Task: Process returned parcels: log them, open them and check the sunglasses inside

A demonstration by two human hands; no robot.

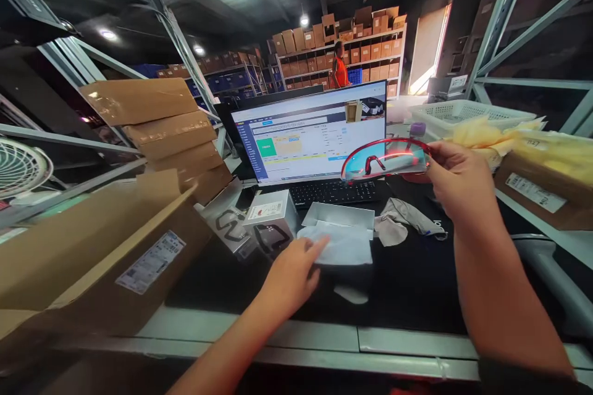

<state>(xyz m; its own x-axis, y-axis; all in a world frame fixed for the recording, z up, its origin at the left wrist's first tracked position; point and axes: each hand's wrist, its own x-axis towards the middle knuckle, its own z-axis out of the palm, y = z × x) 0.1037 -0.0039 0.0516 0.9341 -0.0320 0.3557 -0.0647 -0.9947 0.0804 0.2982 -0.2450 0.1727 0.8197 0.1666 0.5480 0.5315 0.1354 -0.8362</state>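
My right hand (456,176) is raised on the right and pinches the end of red-framed sports glasses (393,157) with a clear, bluish lens. The glasses hang in front of the monitor. Nearer the desk, my left hand (293,271) has its index finger stretched out over the white wrapping (340,247) in a small open box (345,215). Whether the fingertip presses on the wrapping I cannot tell. Just left of that box stands a white product carton (273,213) with a label. Right of it lies a crumpled grey cloth pouch (407,219).
A monitor (296,142) and keyboard (319,191) stand behind the boxes. At left are a large open carton (162,259) and stacked cartons (171,129). A white basket (472,114) and yellow packets (556,154) are at right. Near the far shelves stands a person (340,68).
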